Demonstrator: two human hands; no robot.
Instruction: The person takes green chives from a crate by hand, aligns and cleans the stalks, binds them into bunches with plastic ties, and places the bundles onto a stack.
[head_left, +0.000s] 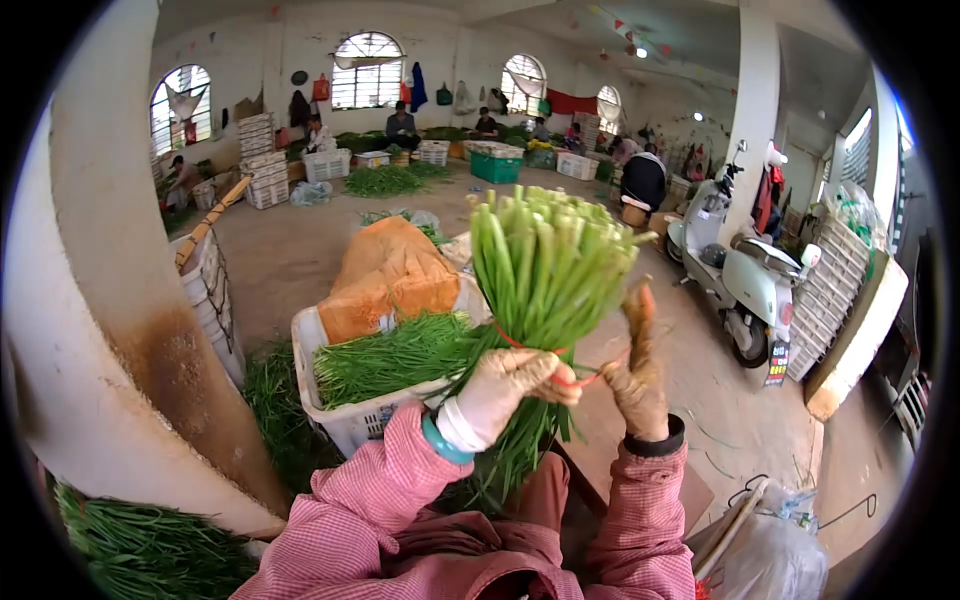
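My left hand (pixel 507 390), in a whitish glove, is wrapped round a thick bunch of green stalks (pixel 545 270). Pale cut ends point up and thin leaves hang below the grip. A red tie (pixel 585 378) circles the bunch at the fingers and runs across to the right. My right hand (pixel 640 385), in a stained brownish glove, pinches the tie's end beside the bunch, with some fingers raised. Left of the bunch, a white plastic crate (pixel 365 425) holds loose green leaves (pixel 400 355) and an orange-brown sack (pixel 388 280).
More greens lie on the floor at lower left (pixel 150 540), beside a pillar (pixel 130 300). A scooter (pixel 745 270) and stacked crates (pixel 830 290) stand at right. A plastic bag (pixel 775 550) sits at lower right. Several people work among crates and greens at the back.
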